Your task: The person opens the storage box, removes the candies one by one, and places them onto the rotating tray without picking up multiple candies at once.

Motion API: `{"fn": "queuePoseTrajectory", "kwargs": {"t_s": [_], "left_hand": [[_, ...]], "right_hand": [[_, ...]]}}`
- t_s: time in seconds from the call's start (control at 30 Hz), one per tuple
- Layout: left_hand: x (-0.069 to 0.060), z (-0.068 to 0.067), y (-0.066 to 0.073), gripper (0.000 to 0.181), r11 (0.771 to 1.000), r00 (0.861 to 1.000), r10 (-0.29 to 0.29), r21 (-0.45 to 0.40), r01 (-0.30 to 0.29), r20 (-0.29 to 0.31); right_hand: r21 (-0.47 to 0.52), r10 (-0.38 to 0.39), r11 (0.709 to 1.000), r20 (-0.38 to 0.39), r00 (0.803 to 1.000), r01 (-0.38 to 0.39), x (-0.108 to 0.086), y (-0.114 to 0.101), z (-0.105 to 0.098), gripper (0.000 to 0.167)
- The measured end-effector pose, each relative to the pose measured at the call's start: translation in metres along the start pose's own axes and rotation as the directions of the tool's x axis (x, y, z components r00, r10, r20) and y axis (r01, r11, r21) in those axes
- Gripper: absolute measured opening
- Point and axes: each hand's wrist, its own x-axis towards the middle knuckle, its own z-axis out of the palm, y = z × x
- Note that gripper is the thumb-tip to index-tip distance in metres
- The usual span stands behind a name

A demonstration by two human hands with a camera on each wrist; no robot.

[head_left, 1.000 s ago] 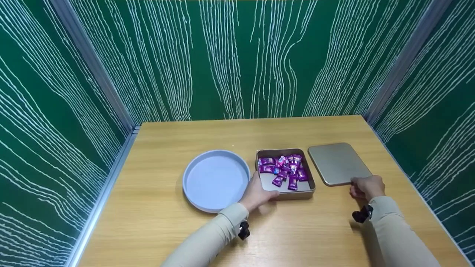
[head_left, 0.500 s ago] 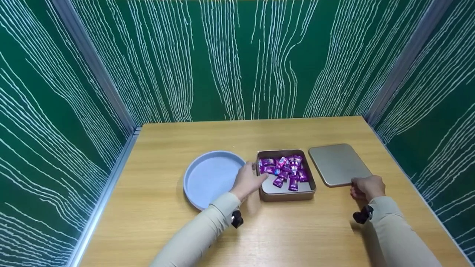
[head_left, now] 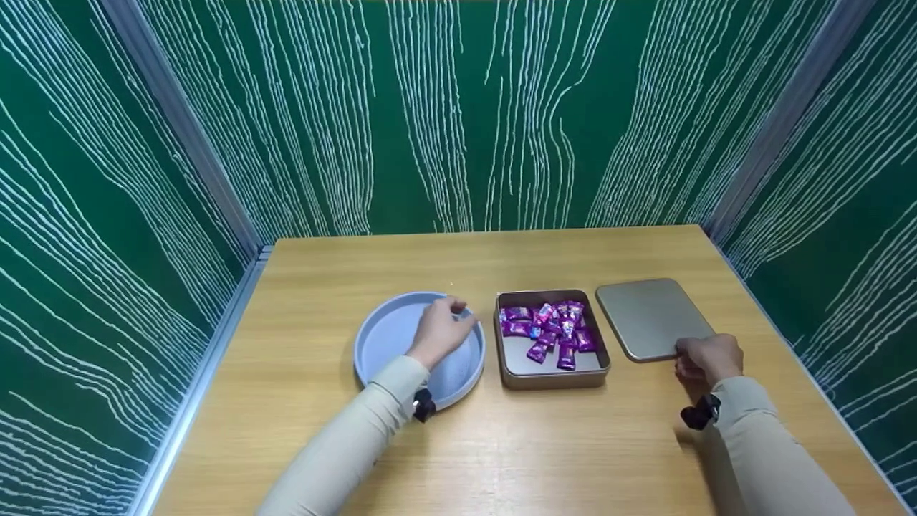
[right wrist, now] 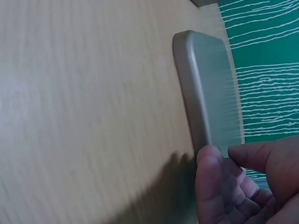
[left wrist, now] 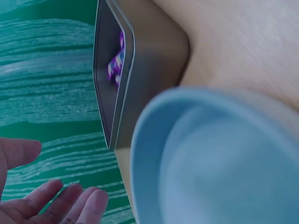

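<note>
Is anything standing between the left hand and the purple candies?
Only the left wall of the open tin stands between the left hand and the purple candies; coming in over it looks feasible. Nothing else visible blocks that path: the plate appears beneath the hand, and the lid lies on the tin's other side.

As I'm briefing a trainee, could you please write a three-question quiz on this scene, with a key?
1. True or false: the square brownish metal tin holds shiny purple wrapped sweets.
2. Which hand is at a corner of the square grey metal lid? A, left; B, right.
3. In the head view, what does the left hand partly cover?

Key: 1, true; 2, B, right hand; 3, the round pale blue tray.
</note>
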Motion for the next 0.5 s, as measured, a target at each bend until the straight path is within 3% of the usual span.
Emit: {"fn": "queuePoseTrajectory", "kwargs": {"t_s": [0.2, 0.33, 0.5], "left_hand": [[0.001, -0.016, -0.010, 0.043, 0.999, 1.000, 0.004, 0.047, -0.003, -0.026], [0.002, -0.025, -0.017, 0.043, 0.995, 0.998, 0.029, 0.096, -0.024, -0.053], [0.004, -0.035, -0.029, 0.043, 0.988, 0.996, 0.017, 0.153, -0.002, -0.091]], "right_hand": [[0.003, -0.005, 1.000, 0.014, 1.000, 0.005, -0.008, -0.014, 0.001, 0.045], [-0.020, -0.063, 0.998, 0.019, 0.998, 0.064, -0.016, -0.021, 0.002, 0.050], [-0.039, -0.148, 0.988, 0.056, 0.987, 0.150, -0.023, -0.027, 0.006, 0.052]]}}
